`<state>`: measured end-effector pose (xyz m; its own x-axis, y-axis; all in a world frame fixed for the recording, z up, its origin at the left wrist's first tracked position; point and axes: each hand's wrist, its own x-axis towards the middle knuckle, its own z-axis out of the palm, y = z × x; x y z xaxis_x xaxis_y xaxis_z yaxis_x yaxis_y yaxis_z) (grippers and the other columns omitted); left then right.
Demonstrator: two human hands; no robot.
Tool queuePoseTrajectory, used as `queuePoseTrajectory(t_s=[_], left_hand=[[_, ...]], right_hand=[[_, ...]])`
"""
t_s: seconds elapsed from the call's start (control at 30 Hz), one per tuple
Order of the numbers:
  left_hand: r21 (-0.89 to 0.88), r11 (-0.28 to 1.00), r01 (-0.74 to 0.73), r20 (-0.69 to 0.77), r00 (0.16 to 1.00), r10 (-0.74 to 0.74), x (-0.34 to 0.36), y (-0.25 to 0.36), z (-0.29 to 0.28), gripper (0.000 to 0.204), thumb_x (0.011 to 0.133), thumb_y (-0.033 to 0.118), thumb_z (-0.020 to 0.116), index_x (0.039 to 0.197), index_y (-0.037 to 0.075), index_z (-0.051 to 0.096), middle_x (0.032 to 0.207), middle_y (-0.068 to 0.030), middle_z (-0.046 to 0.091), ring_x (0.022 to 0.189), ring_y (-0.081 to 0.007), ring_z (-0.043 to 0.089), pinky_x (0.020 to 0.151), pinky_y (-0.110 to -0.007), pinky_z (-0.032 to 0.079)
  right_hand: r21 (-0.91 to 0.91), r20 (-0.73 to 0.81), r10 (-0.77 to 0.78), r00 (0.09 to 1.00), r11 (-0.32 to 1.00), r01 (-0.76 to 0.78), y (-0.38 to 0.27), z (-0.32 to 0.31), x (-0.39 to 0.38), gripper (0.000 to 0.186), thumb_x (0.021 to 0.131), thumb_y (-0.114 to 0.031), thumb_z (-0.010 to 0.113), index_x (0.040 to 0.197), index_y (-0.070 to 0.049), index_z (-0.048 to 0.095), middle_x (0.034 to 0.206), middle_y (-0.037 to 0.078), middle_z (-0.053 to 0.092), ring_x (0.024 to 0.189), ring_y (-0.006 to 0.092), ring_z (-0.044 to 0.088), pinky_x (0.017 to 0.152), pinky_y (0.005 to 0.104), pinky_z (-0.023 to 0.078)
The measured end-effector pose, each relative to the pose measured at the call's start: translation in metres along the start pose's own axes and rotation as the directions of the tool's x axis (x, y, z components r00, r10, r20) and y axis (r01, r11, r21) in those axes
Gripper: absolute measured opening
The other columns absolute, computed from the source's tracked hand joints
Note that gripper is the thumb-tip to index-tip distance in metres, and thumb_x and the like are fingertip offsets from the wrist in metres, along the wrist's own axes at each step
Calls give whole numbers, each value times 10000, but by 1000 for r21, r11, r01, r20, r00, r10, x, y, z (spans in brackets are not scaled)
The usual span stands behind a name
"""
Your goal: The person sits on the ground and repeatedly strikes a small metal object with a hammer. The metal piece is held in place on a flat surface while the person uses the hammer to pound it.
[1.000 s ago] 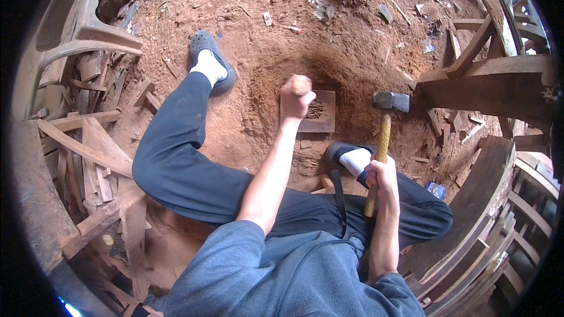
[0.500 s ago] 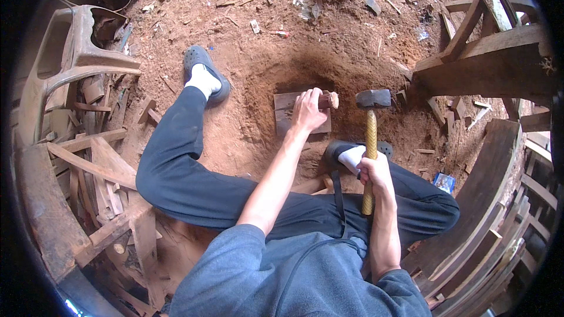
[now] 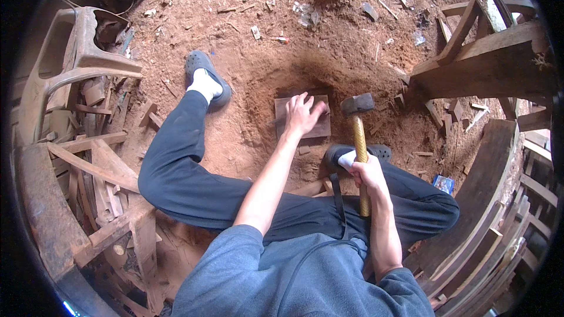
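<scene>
In the head view, the board (image 3: 320,131) lies in a hollow in the brown ground (image 3: 247,70), between the feet. The left hand (image 3: 301,116) is over it, fingers spread; whether it grips anything beneath, I cannot tell. The right hand (image 3: 368,177) is closed round the handle of the hammer (image 3: 360,138), whose head is up, just right of the board. Working well here would seem to mean keeping the board flat, the hammer firmly gripped and the left fingers out of line with its head.

The right shoe (image 3: 336,155) sits near the board, below the hammer's head, and probably limits room on that side. Farther right stand a beam (image 3: 487,85) and planks (image 3: 479,191); offcuts (image 3: 108,167) and a chair (image 3: 106,66) are at left, well apart.
</scene>
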<state>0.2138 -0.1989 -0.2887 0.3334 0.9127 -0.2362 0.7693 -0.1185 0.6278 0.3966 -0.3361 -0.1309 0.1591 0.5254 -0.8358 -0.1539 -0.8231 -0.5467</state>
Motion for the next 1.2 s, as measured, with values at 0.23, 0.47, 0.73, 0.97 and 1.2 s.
queuePoseTrajectory(t_s=[0.23,0.47,0.73,0.97,1.2], left_hand=[[-856,498,137,-122,883,-452,13,-34,-17,507,883,265,293,916,-40,696,803,-144,713,917,-210,622,1012,-365,343],[-811,564,153,-138,888,-438,8,-40,-25,547,911,354,314,742,-5,691,888,-135,715,913,-235,609,981,-368,356],[-970,190,154,76,929,-363,4,-40,-29,647,856,373,197,702,-24,684,982,-166,699,1005,-279,585,1074,-444,229],[-868,494,49,-114,949,-294,7,-39,-28,528,717,189,371,1115,-5,658,1097,-126,675,1025,-211,590,931,-310,405],[-208,978,10,-64,998,-24,-2,-17,-18,611,733,227,701,1300,80,525,1297,-121,546,1226,-277,475,1048,-368,355]], right_hand=[[6,16,-46,999,999,46,-1,1,-6,163,635,-16,568,794,-37,542,612,35,523,406,114,450,365,260,365],[24,19,-47,999,999,47,1,0,-8,170,616,6,579,770,-45,526,599,25,500,392,120,447,352,265,358],[22,10,-68,998,997,68,5,0,-8,172,639,18,576,783,-44,504,578,20,471,390,110,428,346,259,353],[-20,-18,-68,998,998,68,4,3,-11,133,685,15,568,772,-38,482,529,17,438,375,98,409,341,238,345],[-38,-16,-68,998,997,68,11,1,-5,130,683,7,573,770,-41,489,531,21,452,372,102,418,336,241,344]])
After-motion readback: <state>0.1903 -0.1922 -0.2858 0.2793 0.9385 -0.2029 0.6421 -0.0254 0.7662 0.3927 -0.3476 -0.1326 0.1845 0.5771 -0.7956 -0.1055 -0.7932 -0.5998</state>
